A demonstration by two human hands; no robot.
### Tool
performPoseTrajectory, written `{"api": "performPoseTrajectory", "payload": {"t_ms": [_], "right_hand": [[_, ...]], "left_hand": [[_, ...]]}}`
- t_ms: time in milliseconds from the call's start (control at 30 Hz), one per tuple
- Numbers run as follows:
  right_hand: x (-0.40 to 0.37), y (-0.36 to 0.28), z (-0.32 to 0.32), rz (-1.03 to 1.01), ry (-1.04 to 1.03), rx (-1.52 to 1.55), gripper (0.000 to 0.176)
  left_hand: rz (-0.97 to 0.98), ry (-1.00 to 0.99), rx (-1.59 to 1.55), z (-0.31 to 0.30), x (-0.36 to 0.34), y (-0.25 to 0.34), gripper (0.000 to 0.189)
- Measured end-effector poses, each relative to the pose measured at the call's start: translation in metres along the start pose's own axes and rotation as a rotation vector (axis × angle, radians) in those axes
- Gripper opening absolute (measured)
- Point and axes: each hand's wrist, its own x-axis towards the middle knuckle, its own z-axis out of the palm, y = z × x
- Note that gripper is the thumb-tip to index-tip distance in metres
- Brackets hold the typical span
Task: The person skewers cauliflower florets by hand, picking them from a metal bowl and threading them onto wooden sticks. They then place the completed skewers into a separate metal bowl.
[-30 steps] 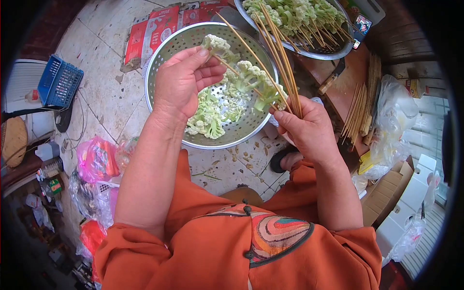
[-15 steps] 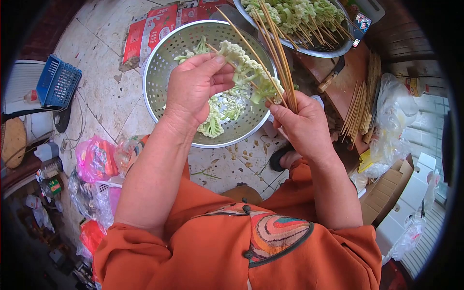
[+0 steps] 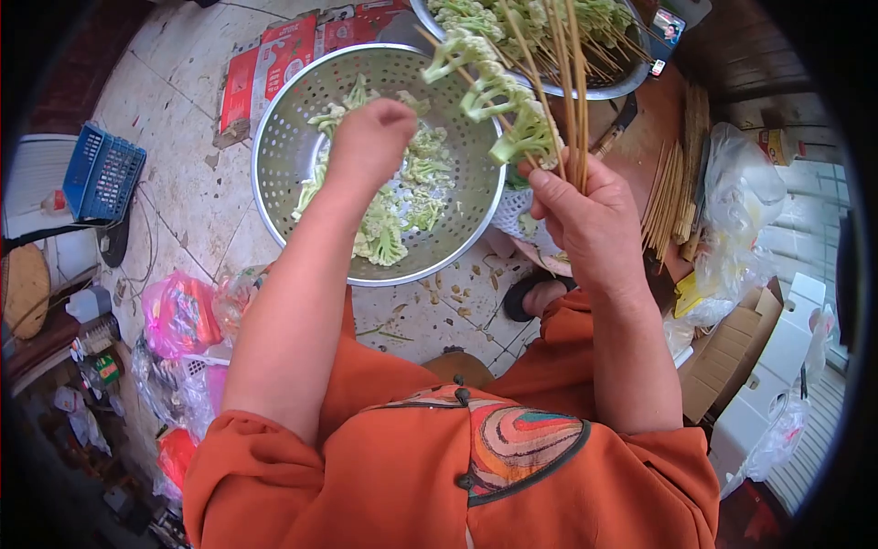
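Observation:
My right hand (image 3: 585, 206) grips several bamboo skewers (image 3: 574, 101); on one of them, slanting up to the left, cauliflower florets (image 3: 498, 101) are threaded. Over the large perforated metal colander (image 3: 490, 206) hovers my left hand (image 3: 370, 142), fingers curled together, and whether anything is between the fingertips is too hidden to tell. Loose cauliflower pieces (image 3: 382, 240) and small crumbs lie in the colander beneath and around it. Behind the held skewers, a metal basin (image 3: 618, 90) is filled with skewered cauliflower (image 3: 466, 16).
Right of the colander, a knife (image 3: 615, 126) and bare skewers (image 3: 672, 197) lie on a brown board. Flattened red cardboard (image 3: 274, 69) is behind the colander. Plastic bags (image 3: 180, 311) and a blue basket (image 3: 105, 174) stand left. A phone (image 3: 666, 29) rests by the basin; a cardboard box (image 3: 732, 352) is right.
My left hand has let go of the threaded skewer and moved left over the colander. My right hand has shifted slightly right with the skewers, and the view has shifted a little.

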Motion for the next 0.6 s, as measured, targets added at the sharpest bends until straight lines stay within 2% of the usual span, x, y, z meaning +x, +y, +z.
{"api": "performPoseTrajectory", "payload": {"t_ms": [33,100,133,200,233,400,467,500,567,600], "right_hand": [[-0.002,-0.001,0.001,-0.003,-0.009,-0.013,0.01],[-0.005,-0.004,0.002,-0.003,-0.021,0.002,0.01],[-0.005,-0.002,0.001,-0.001,-0.013,0.002,0.01],[-0.005,0.001,-0.002,-0.028,-0.051,0.014,0.009],[-0.006,-0.002,-0.001,-0.012,-0.078,0.083,0.009],[-0.009,-0.007,-0.001,-0.069,-0.092,0.076,0.011],[-0.008,-0.007,0.0,-0.078,-0.095,0.011,0.011],[-0.008,-0.007,0.0,-0.079,-0.097,0.014,0.011],[-0.01,-0.006,-0.001,-0.057,-0.114,0.004,0.013],[-0.01,-0.006,0.0,-0.058,-0.117,0.005,0.013]], "left_hand": [[0.003,-0.009,0.0,0.011,0.003,-0.01,0.023],[0.131,-0.124,0.428,0.036,0.009,-0.029,0.016],[0.135,-0.131,0.426,0.048,0.009,-0.04,0.016],[0.34,-0.073,0.717,0.065,0.001,-0.045,0.017],[0.367,-0.092,0.802,0.071,-0.001,-0.047,0.018],[0.227,-0.061,0.838,0.075,-0.005,-0.045,0.017],[0.156,-0.052,0.661,0.067,-0.008,-0.047,0.03],[0.156,-0.05,0.664,0.062,-0.007,-0.047,0.03],[0.186,-0.163,0.918,0.049,-0.004,-0.041,0.031],[0.184,-0.161,0.92,0.038,-0.004,-0.027,0.031]]}}
